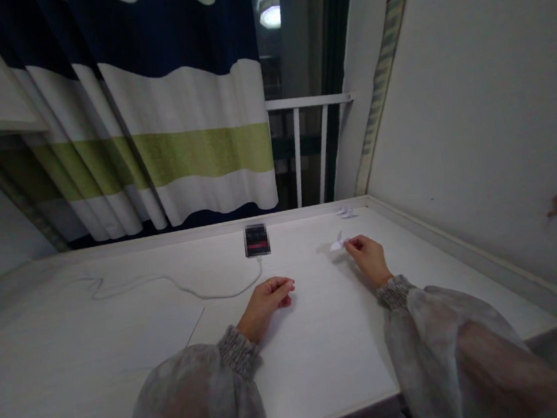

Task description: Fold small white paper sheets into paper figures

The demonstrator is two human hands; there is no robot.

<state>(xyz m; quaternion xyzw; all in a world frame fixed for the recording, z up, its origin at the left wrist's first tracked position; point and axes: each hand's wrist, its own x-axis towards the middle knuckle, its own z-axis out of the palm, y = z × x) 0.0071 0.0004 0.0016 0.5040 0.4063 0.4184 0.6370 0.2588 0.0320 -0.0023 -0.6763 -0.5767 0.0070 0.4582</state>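
A small white folded paper crane [337,244] is pinched between the thumb and fingers of my right hand [368,256], just above the white desk on the right. It has a pointed tip sticking up. My left hand [268,302] rests over the middle of the desk, fingers curled in and thumb pressed to them, with nothing visible in it. Farther back, near the rear right corner, lie more small folded paper pieces [345,212] of similar look. To the left of my left hand, a white paper sheet [164,333] lies flat, partly behind my sleeve.
A dark device with a blurred screen [256,240] stands at the desk's back edge. Its white cable [208,297] winds leftward across the white desk [322,378]. Behind are a striped curtain [201,150] and a window with a white railing [309,101]. A wall [491,131] bounds the right.
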